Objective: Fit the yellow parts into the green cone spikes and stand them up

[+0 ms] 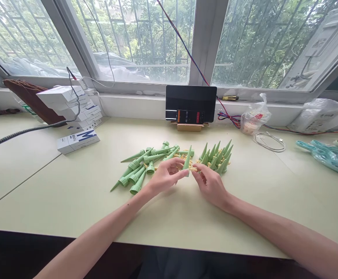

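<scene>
Head view: just below frame centre, a green spike (187,158) is pinched by left hand (163,175), a yellow piece (193,169) by right hand (213,186), their joining seemingly under way, careful alignment being needed.

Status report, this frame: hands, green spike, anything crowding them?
Left hand holding green spike, tip up. Right hand pinching small yellow piece at its base. Crowding: loose spikes beside left hand, upright spikes behind right.
</scene>
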A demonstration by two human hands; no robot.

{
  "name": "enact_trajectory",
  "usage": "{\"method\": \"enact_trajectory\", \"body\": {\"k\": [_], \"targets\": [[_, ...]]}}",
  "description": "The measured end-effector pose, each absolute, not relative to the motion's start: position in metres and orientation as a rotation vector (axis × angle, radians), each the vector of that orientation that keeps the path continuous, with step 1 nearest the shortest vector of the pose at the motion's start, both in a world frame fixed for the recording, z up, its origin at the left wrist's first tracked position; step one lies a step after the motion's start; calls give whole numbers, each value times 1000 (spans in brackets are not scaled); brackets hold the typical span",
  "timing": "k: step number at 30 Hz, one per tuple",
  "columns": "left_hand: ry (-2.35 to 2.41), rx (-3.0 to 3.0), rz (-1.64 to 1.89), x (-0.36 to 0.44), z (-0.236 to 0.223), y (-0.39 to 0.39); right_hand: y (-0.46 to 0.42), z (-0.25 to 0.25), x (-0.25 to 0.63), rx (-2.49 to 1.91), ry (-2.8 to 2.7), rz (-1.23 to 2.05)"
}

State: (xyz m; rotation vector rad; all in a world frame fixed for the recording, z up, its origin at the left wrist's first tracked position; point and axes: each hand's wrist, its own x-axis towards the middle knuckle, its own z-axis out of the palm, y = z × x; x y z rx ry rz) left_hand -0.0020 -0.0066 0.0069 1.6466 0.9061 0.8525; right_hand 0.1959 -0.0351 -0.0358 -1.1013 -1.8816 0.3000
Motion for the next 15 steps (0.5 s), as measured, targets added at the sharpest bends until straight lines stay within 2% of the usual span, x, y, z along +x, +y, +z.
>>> {"method": "enact_trajectory", "body": {"k": [15], "targets": [[813, 1677, 829, -4, 5, -6, -33, -39, 198, -1031, -1993, 277]]}}
